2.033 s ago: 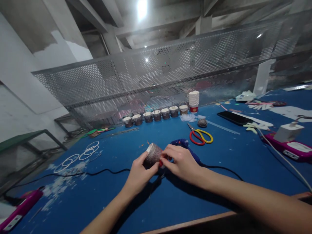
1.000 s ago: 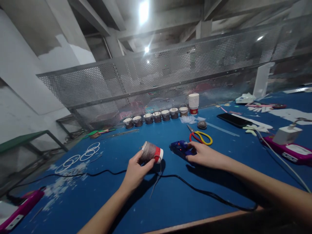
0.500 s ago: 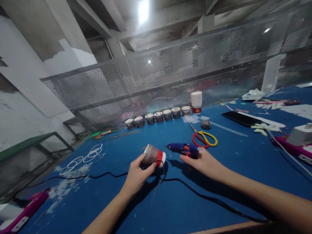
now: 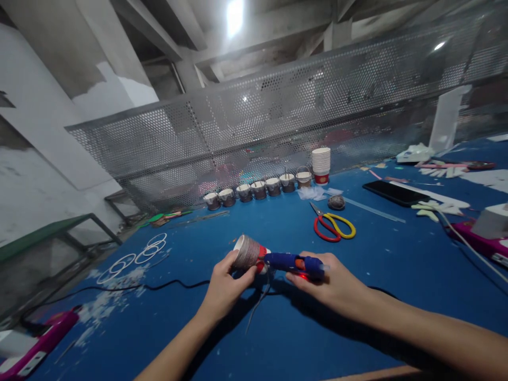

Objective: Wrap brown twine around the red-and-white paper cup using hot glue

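Observation:
My left hand [image 4: 224,283] grips a paper cup [image 4: 246,252] wrapped in grey-brown cord, lying on its side with a red band near its base; a loose cord end hangs below it. My right hand [image 4: 332,283] holds a blue glue gun [image 4: 292,262] with an orange trigger and a red glow underneath. The gun's nozzle points left and touches the cup's red band. Its black cable [image 4: 119,287] trails left over the blue table [image 4: 357,328].
Red-and-yellow scissors [image 4: 332,227] and a cord ball [image 4: 337,202] lie beyond my hands. A row of wrapped cups [image 4: 257,190] and a stack of white cups [image 4: 321,164] line the mesh fence. A phone [image 4: 392,192] lies right, white rings [image 4: 137,253] left, pink devices at both edges.
My right hand left the cup, picked the glue gun up off the table and brought its nozzle left against the cup. My left hand kept the cup.

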A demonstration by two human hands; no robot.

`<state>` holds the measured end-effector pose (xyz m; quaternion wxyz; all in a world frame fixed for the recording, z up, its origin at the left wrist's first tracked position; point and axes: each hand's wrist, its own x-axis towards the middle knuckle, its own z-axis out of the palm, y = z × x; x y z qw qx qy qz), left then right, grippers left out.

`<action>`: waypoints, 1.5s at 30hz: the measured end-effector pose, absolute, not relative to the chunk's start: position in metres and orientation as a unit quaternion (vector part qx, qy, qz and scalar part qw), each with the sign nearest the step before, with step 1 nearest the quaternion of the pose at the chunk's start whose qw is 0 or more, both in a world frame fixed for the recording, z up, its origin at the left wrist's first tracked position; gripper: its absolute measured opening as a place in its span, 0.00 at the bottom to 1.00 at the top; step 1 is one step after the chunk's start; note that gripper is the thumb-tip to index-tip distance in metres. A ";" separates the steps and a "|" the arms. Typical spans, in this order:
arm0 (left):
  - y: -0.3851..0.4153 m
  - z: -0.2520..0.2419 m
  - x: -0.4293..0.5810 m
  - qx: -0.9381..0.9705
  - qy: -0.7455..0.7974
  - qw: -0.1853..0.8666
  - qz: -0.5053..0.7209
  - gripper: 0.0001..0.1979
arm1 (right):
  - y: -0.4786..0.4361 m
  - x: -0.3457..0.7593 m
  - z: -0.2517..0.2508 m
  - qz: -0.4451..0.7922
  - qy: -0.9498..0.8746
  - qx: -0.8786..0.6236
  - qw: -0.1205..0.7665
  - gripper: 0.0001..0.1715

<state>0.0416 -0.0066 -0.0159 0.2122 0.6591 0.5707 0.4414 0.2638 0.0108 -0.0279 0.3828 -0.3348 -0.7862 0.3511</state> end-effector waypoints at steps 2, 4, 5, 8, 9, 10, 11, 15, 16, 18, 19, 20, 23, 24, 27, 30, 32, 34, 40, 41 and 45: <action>-0.006 -0.017 0.041 0.659 0.573 0.208 0.440 0.11 | 0.009 0.263 -0.028 0.329 -0.801 -0.331 0.374 0.17; -0.006 -0.018 0.041 0.657 0.576 0.203 0.442 0.11 | 0.008 0.263 -0.029 0.306 -0.816 -0.327 0.365 0.16; -0.006 -0.018 0.041 0.657 0.576 0.201 0.442 0.10 | 0.008 0.263 -0.029 0.293 -0.823 -0.325 0.363 0.15; -0.006 -0.018 0.041 0.663 0.573 0.201 0.438 0.10 | 0.008 0.264 -0.030 0.251 -0.835 -0.324 0.366 0.14; -0.006 -0.018 0.040 0.665 0.572 0.203 0.436 0.10 | 0.009 0.265 -0.031 0.242 -0.837 -0.325 0.368 0.15; -0.006 -0.017 0.040 0.665 0.571 0.204 0.436 0.10 | 0.009 0.266 -0.031 0.237 -0.838 -0.325 0.369 0.15; -0.006 -0.017 0.040 0.665 0.570 0.205 0.436 0.09 | 0.009 0.266 -0.032 0.234 -0.839 -0.325 0.367 0.14; -0.006 -0.016 0.039 0.668 0.564 0.207 0.440 0.10 | 0.008 0.267 -0.034 0.220 -0.853 -0.316 0.352 0.13; -0.007 -0.016 0.039 0.668 0.563 0.209 0.440 0.10 | 0.008 0.267 -0.035 0.216 -0.855 -0.314 0.351 0.13; -0.007 -0.015 0.040 0.665 0.562 0.217 0.441 0.10 | 0.009 0.268 -0.034 0.214 -0.855 -0.313 0.354 0.13; -0.007 -0.014 0.041 0.662 0.562 0.223 0.443 0.10 | 0.009 0.268 -0.034 0.216 -0.852 -0.316 0.358 0.13; -0.007 -0.013 0.041 0.659 0.562 0.229 0.444 0.11 | 0.009 0.268 -0.034 0.217 -0.849 -0.318 0.362 0.13; -0.007 -0.013 0.041 0.655 0.561 0.240 0.445 0.12 | 0.009 0.269 -0.032 0.221 -0.844 -0.321 0.368 0.13; -0.007 -0.013 0.040 0.656 0.560 0.242 0.445 0.12 | 0.009 0.269 -0.032 0.224 -0.844 -0.320 0.367 0.14; -0.006 -0.015 0.037 0.663 0.555 0.243 0.440 0.12 | 0.008 0.270 -0.030 0.236 -0.845 -0.313 0.364 0.14; -0.005 -0.016 0.034 0.672 0.545 0.248 0.436 0.12 | 0.008 0.270 -0.027 0.248 -0.833 -0.323 0.374 0.15; -0.005 -0.016 0.033 0.675 0.540 0.253 0.434 0.12 | 0.008 0.271 -0.024 0.260 -0.823 -0.333 0.379 0.15; -0.005 -0.015 0.032 0.676 0.538 0.258 0.433 0.11 | 0.008 0.271 -0.023 0.273 -0.818 -0.336 0.378 0.16; -0.004 -0.017 0.030 0.676 0.538 0.266 0.428 0.11 | 0.008 0.272 -0.023 0.289 -0.823 -0.320 0.371 0.15; -0.004 -0.018 0.029 0.679 0.535 0.265 0.426 0.11 | 0.009 0.272 -0.023 0.294 -0.818 -0.323 0.374 0.15; -0.004 -0.018 0.026 0.691 0.526 0.265 0.418 0.10 | 0.010 0.274 -0.022 0.322 -0.799 -0.336 0.382 0.16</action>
